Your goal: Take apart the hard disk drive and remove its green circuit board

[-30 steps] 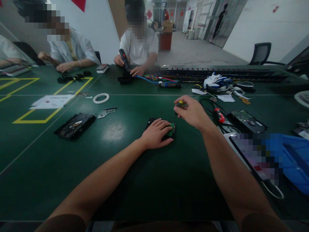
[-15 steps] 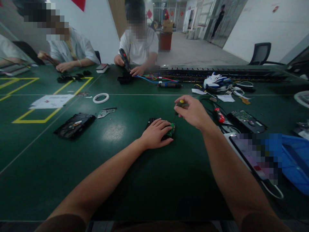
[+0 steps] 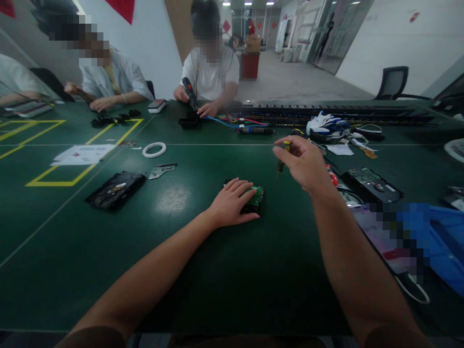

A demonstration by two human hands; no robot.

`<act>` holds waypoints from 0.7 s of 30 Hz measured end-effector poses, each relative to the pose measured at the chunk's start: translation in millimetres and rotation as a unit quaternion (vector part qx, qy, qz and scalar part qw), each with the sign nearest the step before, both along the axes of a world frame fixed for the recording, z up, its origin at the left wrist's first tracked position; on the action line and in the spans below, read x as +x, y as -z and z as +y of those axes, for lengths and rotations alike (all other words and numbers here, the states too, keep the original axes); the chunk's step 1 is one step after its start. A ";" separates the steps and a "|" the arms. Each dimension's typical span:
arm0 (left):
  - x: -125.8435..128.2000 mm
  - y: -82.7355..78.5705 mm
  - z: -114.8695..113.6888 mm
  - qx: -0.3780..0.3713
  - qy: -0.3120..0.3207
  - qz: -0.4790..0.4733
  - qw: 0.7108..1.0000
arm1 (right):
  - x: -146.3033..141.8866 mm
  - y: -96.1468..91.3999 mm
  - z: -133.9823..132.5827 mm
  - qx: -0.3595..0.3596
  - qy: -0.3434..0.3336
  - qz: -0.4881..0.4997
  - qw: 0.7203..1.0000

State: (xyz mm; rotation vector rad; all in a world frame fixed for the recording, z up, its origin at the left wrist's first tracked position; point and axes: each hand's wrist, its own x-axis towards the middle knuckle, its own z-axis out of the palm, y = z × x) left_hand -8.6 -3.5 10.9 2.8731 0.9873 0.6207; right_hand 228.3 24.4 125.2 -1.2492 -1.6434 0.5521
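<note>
My left hand (image 3: 231, 200) lies flat with spread fingers on a small black hard drive (image 3: 253, 199) whose green circuit board faces up, on the green table (image 3: 181, 251). My right hand (image 3: 302, 164) hovers to the right of and above the drive, fingers closed round a small screwdriver (image 3: 280, 166) with a yellow-and-black handle. The tip points down and hangs clear of the drive.
Another black drive (image 3: 116, 189), a loose metal board (image 3: 162, 169) and a white tape ring (image 3: 154, 149) lie to the left. A red-handled screwdriver (image 3: 331, 175), an opened drive (image 3: 369, 183), gloves (image 3: 324, 122) and blue bins (image 3: 438, 237) sit to the right. Two people work across the table.
My right hand has lifted the screwdriver off the drive and drawn it to the right and upward. My left hand stays on the drive.
</note>
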 end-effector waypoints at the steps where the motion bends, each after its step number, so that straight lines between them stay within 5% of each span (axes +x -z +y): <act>1: -3.2 -0.2 -1.8 -0.007 -0.025 -0.002 1.000 | 1.0 -0.2 0.1 0.000 0.001 0.002 1.000; 8: -7.0 18.0 -34.9 -0.037 -0.277 -0.068 0.958 | 4.6 -2.9 -0.3 -0.010 -0.009 0.005 1.000; 13: 4.7 22.1 -43.9 -0.038 -0.306 -0.117 0.944 | 5.2 -7.9 -3.3 -0.003 -0.003 0.001 1.000; 21: 5.4 20.5 -23.7 -0.041 -0.324 -0.130 0.936 | 7.3 -19.0 -11.7 0.003 -0.005 0.014 1.000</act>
